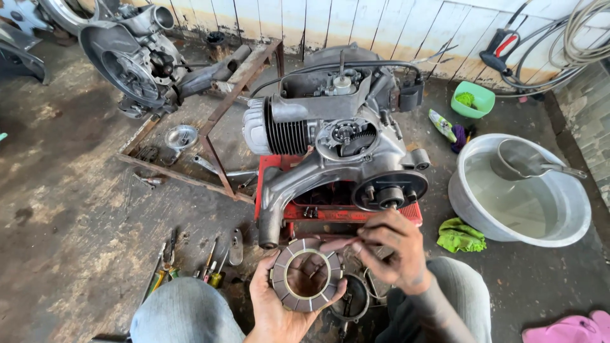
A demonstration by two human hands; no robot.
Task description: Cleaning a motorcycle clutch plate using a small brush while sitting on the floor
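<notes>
Far left on the concrete floor (pixel 70 190), a second engine (pixel 136 60) lies at the top-left corner beside a rusty steel frame (pixel 216 121) with a small metal dish (pixel 181 136) inside it. Lower left, screwdrivers and pliers (pixel 190 263) lie scattered near the person's left knee (pixel 184 311). Left hand (pixel 279 305) grasps a clutch ring (pixel 307 274) from below, fingers curled on its rim, ring face-up, just below the main engine. Another round part (pixel 352 298) lies on the floor under the ring's right edge. Engine (pixel 337 140) sits centre on a red stand (pixel 330 213), hub facing the person. Right hand (pixel 394 251) hovers just right of the ring, fingertips pinched together near its upper edge; what it pinches is too small to tell. Right: green rag (pixel 460 236), grey basin (pixel 518 194) of water with a scoop (pixel 524 159) in it, green tub (pixel 473 100) near the wall, hoses (pixel 565 44) top-right, pink sandal (pixel 569 329) bottom-right corner.
</notes>
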